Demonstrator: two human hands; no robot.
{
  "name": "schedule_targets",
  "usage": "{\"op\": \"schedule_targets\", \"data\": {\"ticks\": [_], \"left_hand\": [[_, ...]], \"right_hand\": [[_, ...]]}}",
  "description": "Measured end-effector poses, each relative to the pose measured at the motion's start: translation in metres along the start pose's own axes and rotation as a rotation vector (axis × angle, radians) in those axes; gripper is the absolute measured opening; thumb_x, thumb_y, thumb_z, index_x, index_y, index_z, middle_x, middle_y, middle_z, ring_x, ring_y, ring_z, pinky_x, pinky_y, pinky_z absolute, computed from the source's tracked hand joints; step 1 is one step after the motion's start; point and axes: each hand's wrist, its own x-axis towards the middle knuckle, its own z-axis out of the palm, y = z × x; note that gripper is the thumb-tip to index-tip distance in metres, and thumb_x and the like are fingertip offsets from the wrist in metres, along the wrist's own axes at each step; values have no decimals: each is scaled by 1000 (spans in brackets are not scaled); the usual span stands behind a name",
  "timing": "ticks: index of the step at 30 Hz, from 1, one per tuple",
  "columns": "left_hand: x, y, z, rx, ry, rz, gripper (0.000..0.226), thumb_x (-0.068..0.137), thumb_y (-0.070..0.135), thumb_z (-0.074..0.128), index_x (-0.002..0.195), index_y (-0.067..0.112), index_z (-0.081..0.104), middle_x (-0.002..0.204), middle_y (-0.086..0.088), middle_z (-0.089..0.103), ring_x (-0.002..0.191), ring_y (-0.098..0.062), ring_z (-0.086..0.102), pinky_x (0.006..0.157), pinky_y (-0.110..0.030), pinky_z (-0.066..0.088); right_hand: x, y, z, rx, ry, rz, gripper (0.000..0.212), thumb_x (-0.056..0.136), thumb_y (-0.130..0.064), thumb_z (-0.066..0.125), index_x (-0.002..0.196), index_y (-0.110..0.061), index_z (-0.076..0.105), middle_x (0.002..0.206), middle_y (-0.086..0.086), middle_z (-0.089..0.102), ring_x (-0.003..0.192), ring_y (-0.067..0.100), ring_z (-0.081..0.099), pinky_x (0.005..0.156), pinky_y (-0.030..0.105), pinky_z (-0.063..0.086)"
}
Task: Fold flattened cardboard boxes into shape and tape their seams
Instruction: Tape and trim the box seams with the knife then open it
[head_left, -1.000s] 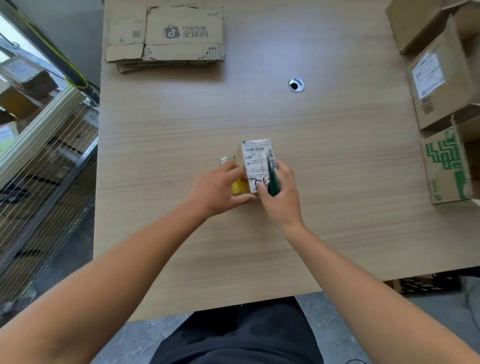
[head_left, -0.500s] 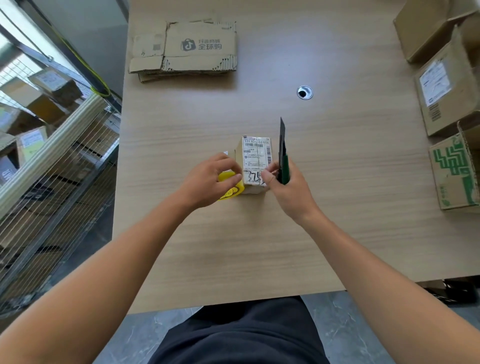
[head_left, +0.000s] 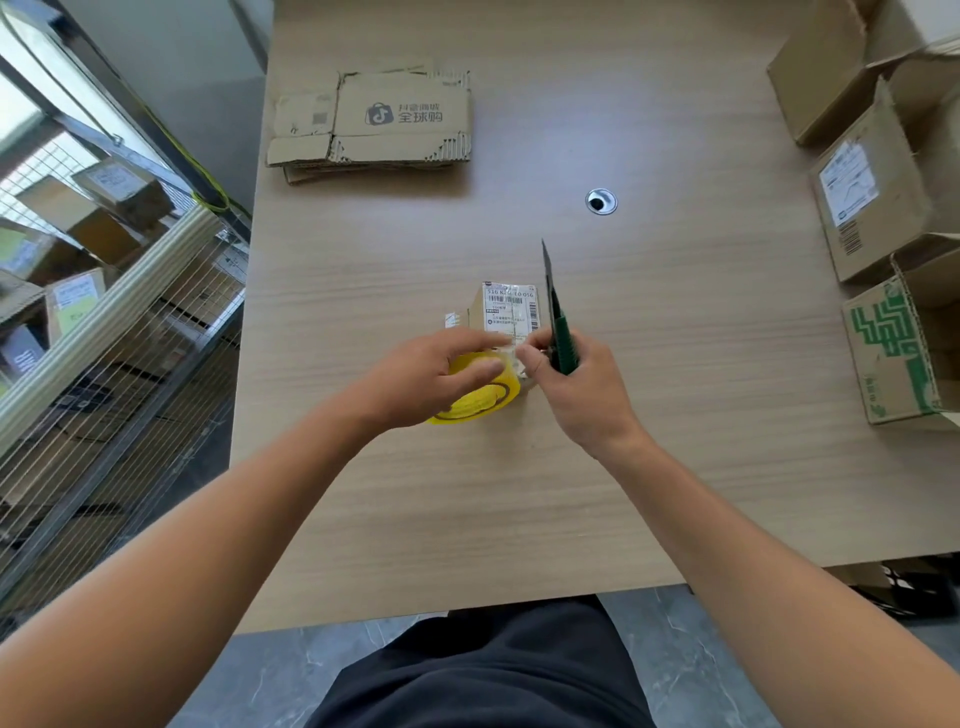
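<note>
While left hand (head_left: 436, 371) gripped tape roll (head_left: 485, 397) against the box (head_left: 506, 309) —
right hand (head_left: 582, 387) clutched knife (head_left: 561, 332) beside it, blade pointing away.

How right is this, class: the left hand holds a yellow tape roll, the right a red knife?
The head view shows the knife is green, not red. The left hand holds a yellow tape roll, the right hand a green knife.

Probably a parcel warehouse — wire racks (head_left: 130, 364) of labelled cartons (head_left: 120, 188).
</note>
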Motion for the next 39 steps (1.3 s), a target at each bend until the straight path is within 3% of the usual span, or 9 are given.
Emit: {"op": "schedule_targets", "data": {"ticks": [4,8,12,17,25,30,34,36,39], "left_hand": [[-9,-12,-12,-330,-191,-88,31,101,46,54,130,36,56,69,-4,69,59,-18,63,60,-26,52],[-17,-36,-26,87,-218,-211,22,96,54,54,117,48,55,54,-2,66,44,-12,58,48,-18,44],[7,-37,-18,472,-91,-193,39,95,63,47,133,58,44,50,11,63,51,2,59,62,-26,46],[35,-45,-9,557,-72,-183,50,97,60,45,145,60,33,42,12,56,60,2,58,75,-30,52],[45,-60,0,687,-114,-168,49,99,59,41,145,64,25,52,24,42,85,-20,64,78,-39,54],[46,-76,7,734,-72,-106,68,98,57,44,149,62,-1,67,8,55,74,-25,58,66,-36,48],[48,-87,12,758,-88,-76,74,99,55,45,139,68,-16,75,0,56,74,-28,58,67,-37,50],[50,-92,13,750,-91,-70,72,99,54,44,137,71,-15,84,-5,63,81,-31,62,69,-38,51],[52,-95,12,729,-103,-68,75,99,54,45,131,76,-19,86,-4,65,82,-29,62,72,-40,53]], "right_hand": [[4,2,-19,179,155,146,16,90,-11,72,76,-18,68,68,-3,64,60,8,51,58,22,42],[-1,20,-36,195,166,227,20,92,-5,69,77,-18,66,68,-3,65,59,10,51,53,20,42],[-2,48,-21,225,255,343,15,95,-5,67,83,-14,63,68,-2,64,58,11,51,53,21,42],[15,82,-17,252,301,386,12,95,-10,68,86,-16,63,71,-1,64,57,7,56,53,19,45],[24,111,-4,301,284,420,16,94,-8,67,82,-17,62,70,0,63,56,9,57,51,21,46],[19,122,13,281,193,443,10,96,-18,69,87,-20,65,78,4,68,65,11,63,55,23,47],[26,122,24,193,141,374,14,97,-30,68,109,-23,69,91,2,71,77,11,65,65,25,54],[26,121,26,103,202,273,10,96,-29,68,104,-25,66,90,-9,69,81,7,64,74,23,53],[19,120,26,28,140,140,6,96,-14,63,94,-16,58,79,-17,59,73,5,56,71,24,49]]}}
